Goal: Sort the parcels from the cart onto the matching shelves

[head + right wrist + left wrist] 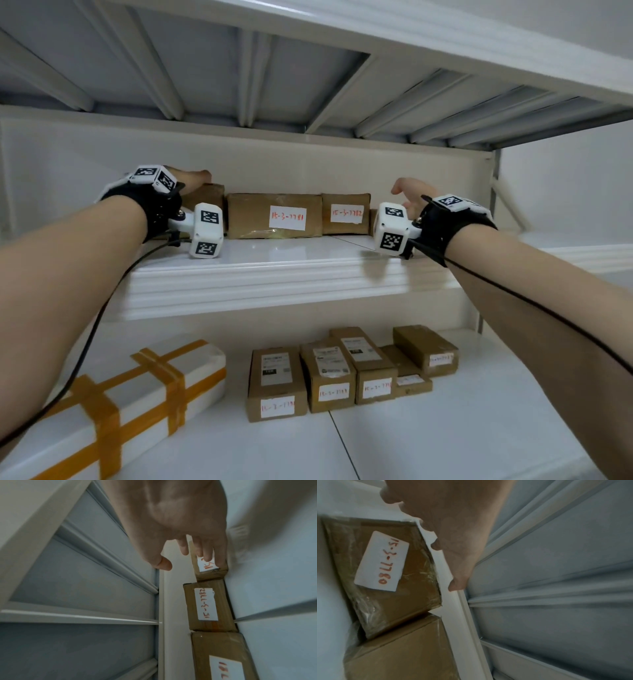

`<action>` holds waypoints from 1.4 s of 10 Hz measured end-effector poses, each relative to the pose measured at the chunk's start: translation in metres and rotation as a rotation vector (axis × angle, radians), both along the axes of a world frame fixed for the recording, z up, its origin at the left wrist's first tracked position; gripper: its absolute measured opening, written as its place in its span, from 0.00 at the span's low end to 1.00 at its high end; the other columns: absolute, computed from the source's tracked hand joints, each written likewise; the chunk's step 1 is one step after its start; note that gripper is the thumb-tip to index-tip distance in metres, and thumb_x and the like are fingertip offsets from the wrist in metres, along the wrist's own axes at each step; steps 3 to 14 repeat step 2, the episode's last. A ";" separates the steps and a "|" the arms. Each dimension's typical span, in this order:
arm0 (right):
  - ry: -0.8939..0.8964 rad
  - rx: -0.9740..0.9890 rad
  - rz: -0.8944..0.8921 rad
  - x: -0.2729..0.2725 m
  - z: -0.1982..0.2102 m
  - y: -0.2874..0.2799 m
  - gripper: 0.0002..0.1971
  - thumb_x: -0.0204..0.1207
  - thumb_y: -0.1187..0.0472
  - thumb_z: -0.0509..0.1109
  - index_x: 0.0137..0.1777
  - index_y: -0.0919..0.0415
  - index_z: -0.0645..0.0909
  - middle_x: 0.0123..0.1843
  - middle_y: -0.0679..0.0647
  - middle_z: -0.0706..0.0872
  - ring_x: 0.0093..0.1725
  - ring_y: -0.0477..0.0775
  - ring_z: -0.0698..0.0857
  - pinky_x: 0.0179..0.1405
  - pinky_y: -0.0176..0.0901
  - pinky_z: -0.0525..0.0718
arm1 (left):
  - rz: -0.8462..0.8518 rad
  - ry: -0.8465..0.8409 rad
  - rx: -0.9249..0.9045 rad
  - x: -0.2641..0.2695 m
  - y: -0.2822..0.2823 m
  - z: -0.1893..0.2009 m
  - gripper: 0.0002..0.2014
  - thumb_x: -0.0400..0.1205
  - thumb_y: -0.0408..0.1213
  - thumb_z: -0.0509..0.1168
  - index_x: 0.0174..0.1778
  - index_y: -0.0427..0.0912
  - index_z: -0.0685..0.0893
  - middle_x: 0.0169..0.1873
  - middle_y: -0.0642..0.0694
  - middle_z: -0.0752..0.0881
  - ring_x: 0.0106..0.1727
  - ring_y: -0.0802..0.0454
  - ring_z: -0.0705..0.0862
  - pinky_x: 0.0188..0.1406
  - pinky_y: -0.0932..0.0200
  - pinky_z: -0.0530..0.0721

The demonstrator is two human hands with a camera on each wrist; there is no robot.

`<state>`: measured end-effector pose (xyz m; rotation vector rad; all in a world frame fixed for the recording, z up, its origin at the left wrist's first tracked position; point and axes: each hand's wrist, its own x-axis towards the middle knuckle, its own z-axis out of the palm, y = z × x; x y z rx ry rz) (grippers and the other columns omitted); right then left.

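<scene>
Left grip (190, 180) rests loose-fingered atop a brown cardboard parcel (402, 599) on the white upper shelf (274, 274); its label (382, 562), 15-3-7780, shows only from the left wrist. Right grip (411, 193) hovers spread, holding nothing.

We see matt brown cardboard on the parcel marked 15-3-7781 (250, 216), with a white paper label (287, 217). Glossy clear tape (429, 574) wrinkles over the parcel marked 15-3-7780 (412, 595). The shelf board (274, 255) looks smooth, glossy white, and the ribbed shelf underside (205, 68) looks like matt grey metal. The left wrist strap (144, 205) is black cloth.
</scene>
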<state>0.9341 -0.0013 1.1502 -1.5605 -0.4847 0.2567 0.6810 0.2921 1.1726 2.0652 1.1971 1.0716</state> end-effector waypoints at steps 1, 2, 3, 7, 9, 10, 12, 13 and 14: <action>0.036 0.088 0.027 -0.015 0.001 -0.001 0.26 0.83 0.65 0.61 0.81 0.67 0.67 0.80 0.69 0.72 0.73 0.67 0.80 0.60 0.52 0.82 | -0.058 0.038 0.033 -0.006 -0.015 0.009 0.18 0.84 0.50 0.67 0.56 0.39 0.72 0.54 0.39 0.72 0.53 0.46 0.70 0.31 0.65 0.63; 0.090 0.187 0.099 -0.039 0.004 -0.005 0.30 0.86 0.66 0.58 0.86 0.65 0.56 0.85 0.66 0.66 0.59 0.64 0.83 0.56 0.52 0.79 | -0.055 0.077 0.029 -0.019 -0.031 0.015 0.26 0.76 0.56 0.71 0.58 0.37 0.79 0.57 0.36 0.83 0.48 0.43 0.79 0.34 0.61 0.72; 0.090 0.187 0.099 -0.039 0.004 -0.005 0.30 0.86 0.66 0.58 0.86 0.65 0.56 0.85 0.66 0.66 0.59 0.64 0.83 0.56 0.52 0.79 | -0.055 0.077 0.029 -0.019 -0.031 0.015 0.26 0.76 0.56 0.71 0.58 0.37 0.79 0.57 0.36 0.83 0.48 0.43 0.79 0.34 0.61 0.72; 0.090 0.187 0.099 -0.039 0.004 -0.005 0.30 0.86 0.66 0.58 0.86 0.65 0.56 0.85 0.66 0.66 0.59 0.64 0.83 0.56 0.52 0.79 | -0.055 0.077 0.029 -0.019 -0.031 0.015 0.26 0.76 0.56 0.71 0.58 0.37 0.79 0.57 0.36 0.83 0.48 0.43 0.79 0.34 0.61 0.72; 0.090 0.187 0.099 -0.039 0.004 -0.005 0.30 0.86 0.66 0.58 0.86 0.65 0.56 0.85 0.66 0.66 0.59 0.64 0.83 0.56 0.52 0.79 | -0.055 0.077 0.029 -0.019 -0.031 0.015 0.26 0.76 0.56 0.71 0.58 0.37 0.79 0.57 0.36 0.83 0.48 0.43 0.79 0.34 0.61 0.72; 0.090 0.187 0.099 -0.039 0.004 -0.005 0.30 0.86 0.66 0.58 0.86 0.65 0.56 0.85 0.66 0.66 0.59 0.64 0.83 0.56 0.52 0.79 | -0.055 0.077 0.029 -0.019 -0.031 0.015 0.26 0.76 0.56 0.71 0.58 0.37 0.79 0.57 0.36 0.83 0.48 0.43 0.79 0.34 0.61 0.72; 0.090 0.187 0.099 -0.039 0.004 -0.005 0.30 0.86 0.66 0.58 0.86 0.65 0.56 0.85 0.66 0.66 0.59 0.64 0.83 0.56 0.52 0.79 | -0.055 0.077 0.029 -0.019 -0.031 0.015 0.26 0.76 0.56 0.71 0.58 0.37 0.79 0.57 0.36 0.83 0.48 0.43 0.79 0.34 0.61 0.72; 0.090 0.187 0.099 -0.039 0.004 -0.005 0.30 0.86 0.66 0.58 0.86 0.65 0.56 0.85 0.66 0.66 0.59 0.64 0.83 0.56 0.52 0.79 | -0.055 0.077 0.029 -0.019 -0.031 0.015 0.26 0.76 0.56 0.71 0.58 0.37 0.79 0.57 0.36 0.83 0.48 0.43 0.79 0.34 0.61 0.72; 0.090 0.187 0.099 -0.039 0.004 -0.005 0.30 0.86 0.66 0.58 0.86 0.65 0.56 0.85 0.66 0.66 0.59 0.64 0.83 0.56 0.52 0.79 | -0.055 0.077 0.029 -0.019 -0.031 0.015 0.26 0.76 0.56 0.71 0.58 0.37 0.79 0.57 0.36 0.83 0.48 0.43 0.79 0.34 0.61 0.72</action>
